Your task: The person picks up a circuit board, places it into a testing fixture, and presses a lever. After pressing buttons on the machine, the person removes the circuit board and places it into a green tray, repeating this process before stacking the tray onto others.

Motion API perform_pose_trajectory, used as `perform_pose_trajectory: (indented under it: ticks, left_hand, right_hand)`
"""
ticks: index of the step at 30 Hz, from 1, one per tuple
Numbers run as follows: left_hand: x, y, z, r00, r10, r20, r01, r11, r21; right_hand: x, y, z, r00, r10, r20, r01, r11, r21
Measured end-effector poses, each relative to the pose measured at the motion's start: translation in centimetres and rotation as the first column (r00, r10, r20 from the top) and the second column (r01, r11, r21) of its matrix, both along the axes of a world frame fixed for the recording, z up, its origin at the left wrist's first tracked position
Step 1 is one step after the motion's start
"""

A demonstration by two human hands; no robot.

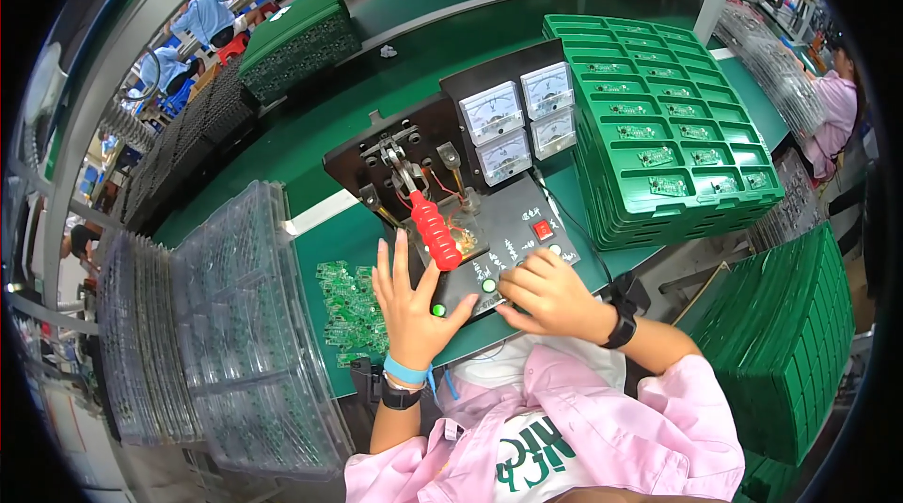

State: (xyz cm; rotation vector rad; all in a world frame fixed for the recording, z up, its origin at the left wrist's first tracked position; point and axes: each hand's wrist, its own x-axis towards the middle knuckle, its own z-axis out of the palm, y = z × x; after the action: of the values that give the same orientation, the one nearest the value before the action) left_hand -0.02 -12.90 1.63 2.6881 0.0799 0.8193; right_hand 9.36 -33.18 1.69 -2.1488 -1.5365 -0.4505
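Observation:
A black test fixture (pixel 515 207) stands in front of me, with a toggle clamp whose ribbed red handle (pixel 435 232) points toward me. My left hand (pixel 416 307) is open, fingers spread, at the handle's lower end; whether it touches the handle I cannot tell. Near its thumb is a lit green button (pixel 438 310). My right hand (pixel 544 291) is curled, fingers together, over the panel's front right, beside another green button (pixel 488 286). What lies under those fingers is hidden. A red rocker switch (pixel 543 229) sits just beyond them. Under the clamp, a board is partly visible.
Dial meters (pixel 492 113) rise behind the panel. Loose green circuit boards (pixel 350 301) lie left of my left hand. Clear plastic trays (pixel 254 315) stand at the left. Stacked green trays (pixel 616 221) holding boards stand at the right, with more green trays (pixel 795 353) nearer me.

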Motion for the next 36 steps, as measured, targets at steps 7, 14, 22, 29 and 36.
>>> perform_pose_trajectory:
  ticks: [7, 14, 22, 29, 36]
  left_hand:
    - [-0.1, 0.4, 1.0, 0.997, 0.077, -0.032, -0.076, 0.997, 0.016]
    - [-1.8, 0.8, 0.0, 0.994, 0.071, -0.082, -0.074, 0.997, -0.033]
    - [-5.3, 6.8, -0.5, 0.945, 0.305, -0.115, -0.321, 0.932, -0.166]
    - [-5.8, 7.4, -0.2, 0.975, 0.076, -0.209, -0.070, 0.997, 0.036]
    - [-4.8, 7.7, -0.6, 0.991, 0.035, -0.132, -0.037, 0.999, -0.014]
  right_hand:
    - [0.3, 4.0, 7.9, 0.986, 0.108, -0.124, -0.139, 0.951, -0.276]
    - [5.8, 9.2, 15.1, 0.799, 0.366, 0.476, -0.559, 0.744, 0.366]
    - [5.6, 9.4, 11.6, 0.931, 0.297, 0.212, -0.363, 0.689, 0.628]
    - [3.0, 5.9, 3.2, 0.969, 0.115, 0.217, -0.048, 0.955, -0.294]
    - [2.5, 6.9, 3.8, 0.951, 0.219, 0.219, -0.127, 0.920, -0.370]
